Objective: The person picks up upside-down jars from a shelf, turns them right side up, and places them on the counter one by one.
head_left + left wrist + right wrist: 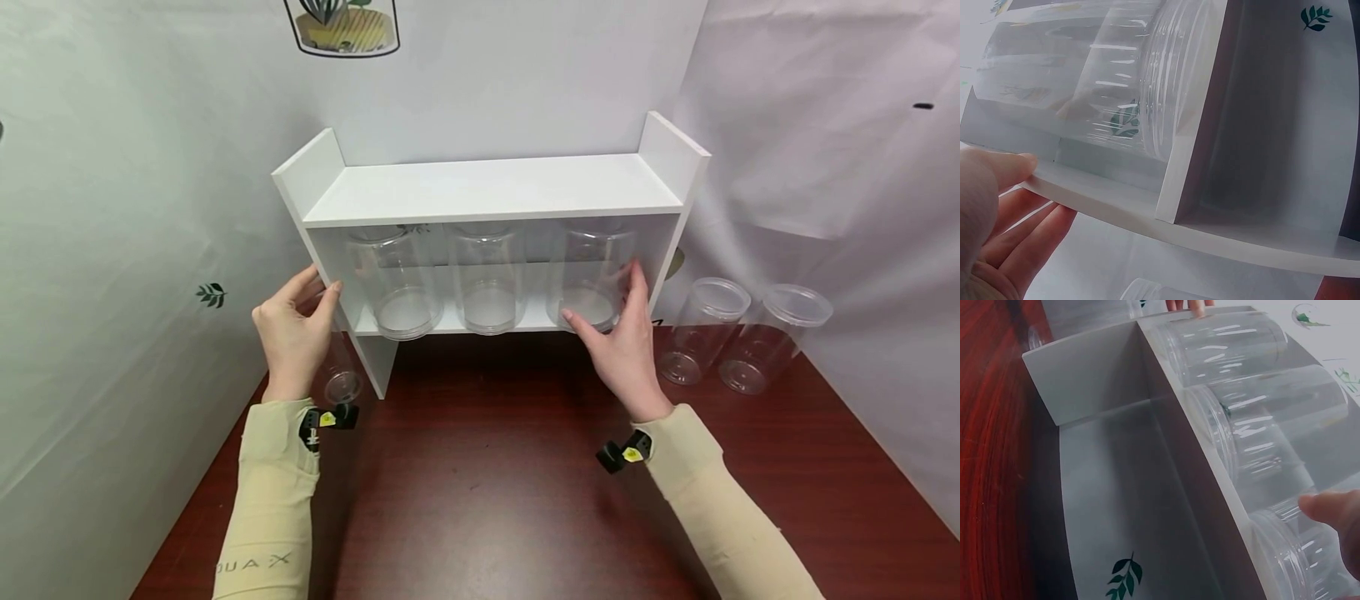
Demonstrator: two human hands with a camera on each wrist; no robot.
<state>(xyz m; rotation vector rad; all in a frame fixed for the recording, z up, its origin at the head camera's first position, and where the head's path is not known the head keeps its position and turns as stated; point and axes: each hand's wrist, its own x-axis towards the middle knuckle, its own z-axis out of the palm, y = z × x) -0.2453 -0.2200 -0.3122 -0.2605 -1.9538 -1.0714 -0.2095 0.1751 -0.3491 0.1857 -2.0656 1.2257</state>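
Observation:
A white two-tier shelf (487,190) stands against the wall. My left hand (295,337) pinches the front edge of its left side panel, the thumb on the inner side and the other fingers outside, as the left wrist view also shows. On the lower board stand three clear jars in a row: a left jar (401,279), a middle jar (489,279) and a right jar (588,262). My right hand (621,350) holds the right jar, thumb at its front near the base, fingers along its right side. The right wrist view shows only the thumb (1329,507) clearly.
Two clear jars, a nearer-in jar (705,329) and an outer jar (776,337), stand right of the shelf on the dark red table (465,500). Another clear jar (342,383) sits left of the shelf, partly behind my left hand. White patterned cloth (810,150) surrounds the table.

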